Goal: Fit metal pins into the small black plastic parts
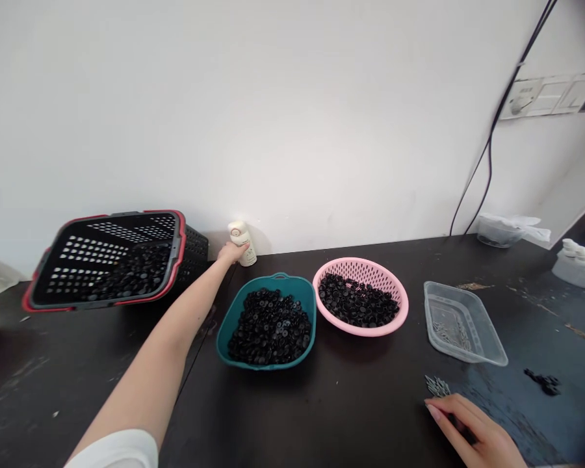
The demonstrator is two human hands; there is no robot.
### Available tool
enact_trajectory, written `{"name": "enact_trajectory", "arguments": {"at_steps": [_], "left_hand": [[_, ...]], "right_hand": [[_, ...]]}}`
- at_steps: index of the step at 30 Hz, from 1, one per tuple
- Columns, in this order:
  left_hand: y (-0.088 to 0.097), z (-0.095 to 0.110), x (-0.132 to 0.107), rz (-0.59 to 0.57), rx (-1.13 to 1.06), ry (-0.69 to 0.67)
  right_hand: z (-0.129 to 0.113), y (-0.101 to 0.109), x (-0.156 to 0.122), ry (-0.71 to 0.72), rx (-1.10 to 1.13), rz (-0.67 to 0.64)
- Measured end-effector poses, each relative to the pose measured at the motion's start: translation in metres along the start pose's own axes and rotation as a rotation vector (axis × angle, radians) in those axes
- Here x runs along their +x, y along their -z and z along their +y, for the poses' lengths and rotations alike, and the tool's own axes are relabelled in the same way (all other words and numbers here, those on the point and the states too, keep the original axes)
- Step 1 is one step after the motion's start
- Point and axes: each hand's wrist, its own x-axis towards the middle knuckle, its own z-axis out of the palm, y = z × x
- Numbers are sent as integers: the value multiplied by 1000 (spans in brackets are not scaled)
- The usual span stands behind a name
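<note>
At the end of my outstretched arm, my left hand is wrapped round a cream-white bottle that stands upright against the wall. My right hand is low at the right, its thumb and index finger pinched together over the dark table. What the pinch holds, if anything, is too small to make out. Just beyond those fingertips lies a small heap of thin metal pins or screws. A clear plastic tub behind the heap holds more such metal pieces.
A teal basin and a pink basket hold many small black round parts. A black-and-red basket leans tilted at left with similar parts. Loose black pieces and a clear container are at right. Black cables run down the wall.
</note>
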Motion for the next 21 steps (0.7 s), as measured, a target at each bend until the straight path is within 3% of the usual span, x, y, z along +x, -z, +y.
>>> {"name": "enact_trajectory", "arguments": {"at_steps": [4, 7, 10, 13, 15, 21], "left_hand": [[24, 3, -27, -73, 8, -67], [41, 5, -67, -79, 2, -227], [47, 3, -116, -188, -2, -424], [38, -2, -161, -350, 69, -489], [27, -5, -181, -392, 146, -465], [6, -8, -202, -289, 329, -417]], "right_hand": [[-4, 1, -1, -16, -13, -14], [-8, 4, -1, -22, -8, 0], [-11, 7, -2, -19, 1, 25], [-11, 11, -3, -30, 14, 36], [-11, 12, -4, -47, 34, 32], [-17, 19, -6, -58, 174, 74]]}}
